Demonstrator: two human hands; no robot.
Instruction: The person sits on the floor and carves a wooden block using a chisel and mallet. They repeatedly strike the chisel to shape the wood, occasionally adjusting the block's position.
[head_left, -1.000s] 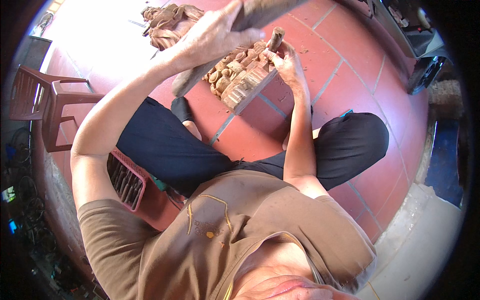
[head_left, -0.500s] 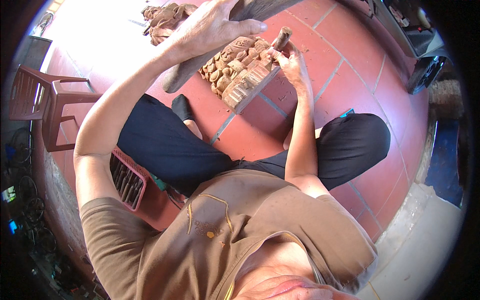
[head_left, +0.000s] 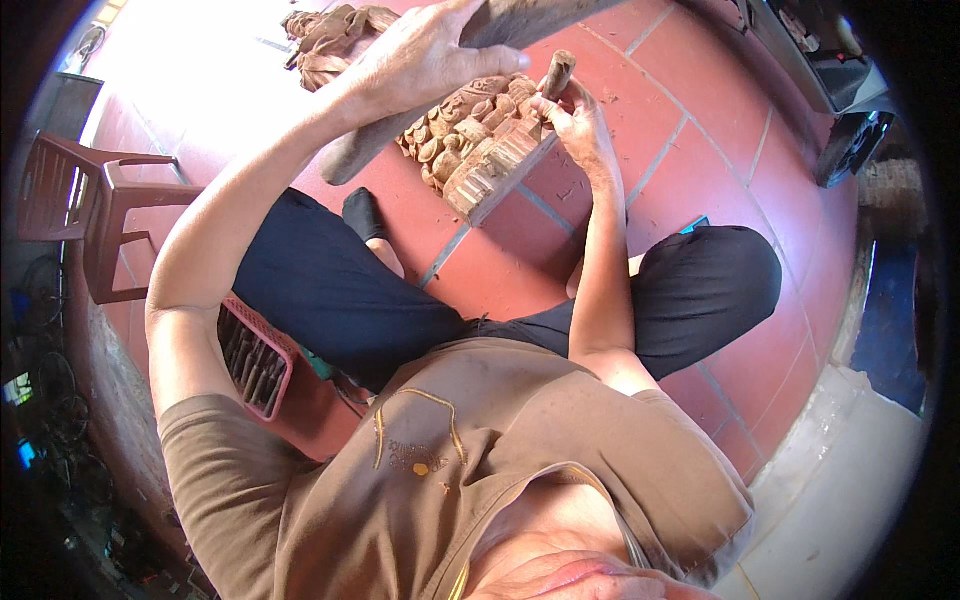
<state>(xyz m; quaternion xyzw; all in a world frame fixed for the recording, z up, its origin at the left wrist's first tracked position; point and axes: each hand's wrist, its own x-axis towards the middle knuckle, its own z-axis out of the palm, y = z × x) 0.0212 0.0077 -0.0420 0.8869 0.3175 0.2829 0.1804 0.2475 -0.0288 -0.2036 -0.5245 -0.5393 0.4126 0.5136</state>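
Observation:
A carved block of brown wood (head_left: 470, 145), deep with rounded relief, sits on the tiled floor in front of my legs. My right hand (head_left: 585, 130) pinches a tool with a round wooden handle, which looks like a chisel (head_left: 561, 70); it stands nearly upright at the block's right end, its blade hidden by fingers and wood. Above the block, my left hand (head_left: 425, 60) wraps round a long, dark wooden club-like mallet (head_left: 540, 20), thumb stretched along it. One end of the mallet points down toward my left foot; the other leaves the picture at the top.
Beyond the block lies another brown carved piece (head_left: 335, 40). A red plastic chair (head_left: 110, 200) stands at the left. Beside my left thigh is a pink basket (head_left: 285, 375) of dark tools. A wheeled vehicle (head_left: 850, 140) is at the far right. Wood chips dot the red tiles (head_left: 690, 170).
The mallet and my left hand have shifted very slightly. The chisel handle and my right hand have moved a little to the left and up. The block stays put.

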